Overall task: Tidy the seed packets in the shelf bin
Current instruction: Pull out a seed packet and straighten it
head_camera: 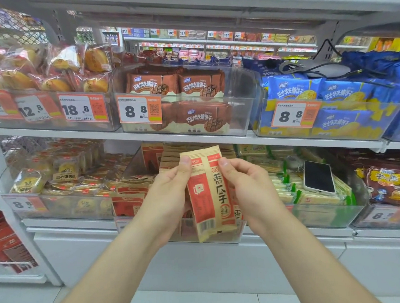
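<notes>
A kraft-tan seed packet [208, 193] carries a red-orange panel down its left side, bold black characters on the right and a white barcode patch near its lower edge. The same tan and red-orange repeat across the other packets [127, 200] in the clear shelf bin [173, 235]. On the shelf above, brown wafer packs [152, 84] show white lettering, a cream band and a waffle-grid print, beside blue wafer packs [291, 92] splashed with yellow. Price tags [140, 110] are white with black numerals and an orange block. A phone [319, 178], black-screened in a pale case, lies on green-and-cream packets [288, 190]. The shelf boards [76, 136] are white.
</notes>
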A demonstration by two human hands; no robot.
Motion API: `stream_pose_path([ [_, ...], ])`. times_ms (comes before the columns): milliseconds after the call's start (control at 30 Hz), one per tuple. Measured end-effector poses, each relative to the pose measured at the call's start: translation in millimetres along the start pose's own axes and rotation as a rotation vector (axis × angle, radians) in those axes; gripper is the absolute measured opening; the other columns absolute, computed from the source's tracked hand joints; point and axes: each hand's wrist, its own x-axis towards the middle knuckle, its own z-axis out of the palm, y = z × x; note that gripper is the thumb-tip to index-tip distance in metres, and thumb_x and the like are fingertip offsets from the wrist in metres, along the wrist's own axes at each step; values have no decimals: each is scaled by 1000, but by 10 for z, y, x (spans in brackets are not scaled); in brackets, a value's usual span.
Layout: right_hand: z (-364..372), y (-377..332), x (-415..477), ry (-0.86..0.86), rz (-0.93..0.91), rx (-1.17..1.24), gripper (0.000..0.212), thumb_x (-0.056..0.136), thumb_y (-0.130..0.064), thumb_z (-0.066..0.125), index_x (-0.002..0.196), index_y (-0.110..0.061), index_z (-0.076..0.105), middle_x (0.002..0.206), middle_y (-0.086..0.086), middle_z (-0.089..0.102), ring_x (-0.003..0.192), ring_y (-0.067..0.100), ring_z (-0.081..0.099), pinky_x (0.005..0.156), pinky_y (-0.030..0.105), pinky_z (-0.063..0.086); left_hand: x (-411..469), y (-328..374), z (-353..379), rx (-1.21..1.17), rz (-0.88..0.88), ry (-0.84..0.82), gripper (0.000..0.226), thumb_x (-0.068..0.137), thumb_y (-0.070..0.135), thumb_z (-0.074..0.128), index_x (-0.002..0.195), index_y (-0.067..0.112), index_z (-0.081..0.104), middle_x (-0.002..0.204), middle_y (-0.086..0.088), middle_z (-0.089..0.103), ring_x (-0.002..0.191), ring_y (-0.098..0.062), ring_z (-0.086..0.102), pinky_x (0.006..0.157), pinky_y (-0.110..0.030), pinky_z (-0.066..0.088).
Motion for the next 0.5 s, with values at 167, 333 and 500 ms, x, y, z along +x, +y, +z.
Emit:
stream_pose_path([
  [167, 91, -22, -44, 30, 11, 208, 23, 107, -27, 63, 108, -8, 76, 100, 17, 82, 83, 27, 77, 73, 44, 65, 39, -11, 55, -128, -11, -4, 49, 111, 50, 43, 126, 17, 75, 117, -15, 81, 110, -32, 79, 103, -56, 58],
  [333, 156, -10, -50, 48, 17, 238, 28, 111, -28, 57, 114, -9, 77, 103, 15, 82, 95, 33, 78, 88, 54, 63, 25, 18, 59, -171, 59, 80, 39, 107, 42, 55, 120, 14, 78, 111, -15, 82, 101, -31, 81, 85, -49, 67],
  [500, 288, 48, -110, 104, 4, 240, 24, 112, -23, 54, 112, -14, 76, 99, 13, 82, 96, 34, 79, 84, 52, 65, 38, 2, 62, -153, 235, 266, 17, 105, 24, 68, 120, 20, 64, 101, -9, 82, 89, -26, 80, 71, -45, 68],
])
